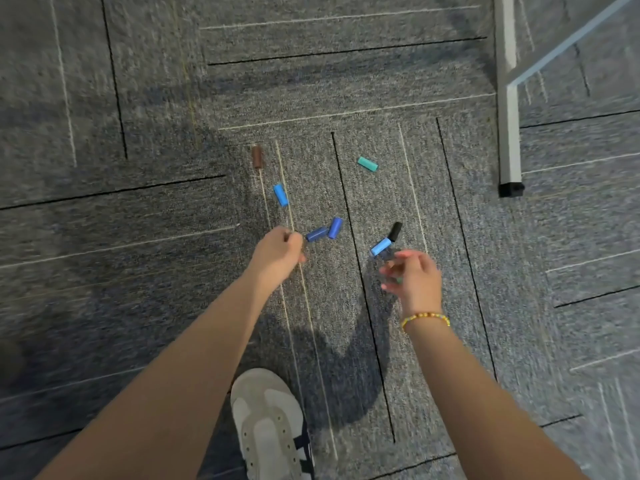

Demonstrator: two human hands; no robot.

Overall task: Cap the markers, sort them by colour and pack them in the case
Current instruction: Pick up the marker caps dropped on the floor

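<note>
Fingers of right hand (pixel 414 277) curled, blurred, contents unclear; left hand (pixel 278 252) fisted, contents hidden. Marker caps (pixel 322 233) scattered on carpet (pixel 138 220) at twelve o'clock of both hands. Best gathered by shade, blues together.

Both my forearms bare, no sleeves in view. My left hand (pixel 278 252) wears nothing, no rings or watch that I can make out. My right hand (pixel 414 277) is blurred; at its wrist a thin beaded bracelet (pixel 426 318), yellow and orange beads. One pale grey lace-up sneaker (pixel 268 424), dark side stripes, punched toe holes.
</note>
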